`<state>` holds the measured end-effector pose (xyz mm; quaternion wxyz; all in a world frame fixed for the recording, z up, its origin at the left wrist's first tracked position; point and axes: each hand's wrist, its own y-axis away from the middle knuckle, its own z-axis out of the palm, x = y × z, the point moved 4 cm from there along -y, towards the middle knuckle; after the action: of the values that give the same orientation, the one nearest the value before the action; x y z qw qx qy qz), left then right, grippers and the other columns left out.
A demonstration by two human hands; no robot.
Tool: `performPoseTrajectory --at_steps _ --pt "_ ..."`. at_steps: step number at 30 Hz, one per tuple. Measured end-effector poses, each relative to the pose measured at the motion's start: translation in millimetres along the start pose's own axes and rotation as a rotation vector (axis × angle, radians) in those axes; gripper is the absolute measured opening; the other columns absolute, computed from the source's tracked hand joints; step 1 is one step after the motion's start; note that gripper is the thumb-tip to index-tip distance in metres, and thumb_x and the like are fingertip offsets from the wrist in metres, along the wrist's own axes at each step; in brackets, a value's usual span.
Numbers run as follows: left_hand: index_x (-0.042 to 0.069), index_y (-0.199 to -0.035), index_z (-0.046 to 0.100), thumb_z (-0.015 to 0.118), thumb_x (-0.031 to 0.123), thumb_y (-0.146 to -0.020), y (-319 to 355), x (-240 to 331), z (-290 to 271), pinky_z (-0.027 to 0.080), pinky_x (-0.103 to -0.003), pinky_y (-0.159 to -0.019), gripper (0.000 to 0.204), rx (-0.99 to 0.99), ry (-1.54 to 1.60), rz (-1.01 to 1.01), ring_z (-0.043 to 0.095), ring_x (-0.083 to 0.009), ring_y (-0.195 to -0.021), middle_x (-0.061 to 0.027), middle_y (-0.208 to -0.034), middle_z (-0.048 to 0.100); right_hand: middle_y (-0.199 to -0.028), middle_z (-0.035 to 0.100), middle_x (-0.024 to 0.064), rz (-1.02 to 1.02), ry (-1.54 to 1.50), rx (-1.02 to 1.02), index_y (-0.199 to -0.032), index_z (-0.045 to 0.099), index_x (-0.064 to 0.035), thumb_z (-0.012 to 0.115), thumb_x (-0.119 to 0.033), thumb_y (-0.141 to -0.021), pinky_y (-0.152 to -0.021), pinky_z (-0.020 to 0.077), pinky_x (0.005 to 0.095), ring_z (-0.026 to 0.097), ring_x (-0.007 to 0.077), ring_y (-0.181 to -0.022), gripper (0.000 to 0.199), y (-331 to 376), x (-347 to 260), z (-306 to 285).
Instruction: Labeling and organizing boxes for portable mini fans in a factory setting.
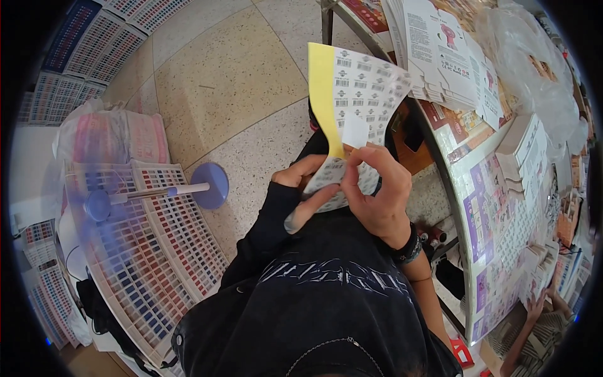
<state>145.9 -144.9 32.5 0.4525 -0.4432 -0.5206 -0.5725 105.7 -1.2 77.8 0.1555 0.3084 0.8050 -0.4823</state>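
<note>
A sheet of white barcode stickers (370,78) with a yellow backing strip (320,81) stands curved up in front of my chest. My left hand (308,188) grips its lower part, the thumb on the near side and the fingers mostly behind it. A pale blank patch (355,131) shows among the printed rows. My right hand (380,191) is closed in a pinch, thumb and forefinger at a sticker on the bent part of the sheet. The fingertips partly cover that small sticker.
On the right, a table (458,276) carries flat printed cartons (440,50), clear plastic bags (521,56) and more sheets. A blurred blue fan (210,186) stands left, before trays (151,251) of small coloured pieces. A co-worker's hand (535,305) holds papers at lower right.
</note>
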Motion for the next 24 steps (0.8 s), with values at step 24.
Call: performPoseTrajectory --at_steps 24 --pt "0.001 -0.124 0.057 0.060 0.003 -0.092 6.7 15.4 -1.3 0.050 -0.025 -0.081 0.032 0.128 0.061 0.119 0.066 -0.0125 -0.092 -0.0112 -0.102 0.070 -0.116 0.056 0.0256 0.043 -0.198 -0.029 -0.136 0.018 -0.0119 0.071 0.016 -0.074 -0.084 0.0552 0.0424 0.067 0.0312 -0.098 0.086 -2.8 -4.6 5.0"
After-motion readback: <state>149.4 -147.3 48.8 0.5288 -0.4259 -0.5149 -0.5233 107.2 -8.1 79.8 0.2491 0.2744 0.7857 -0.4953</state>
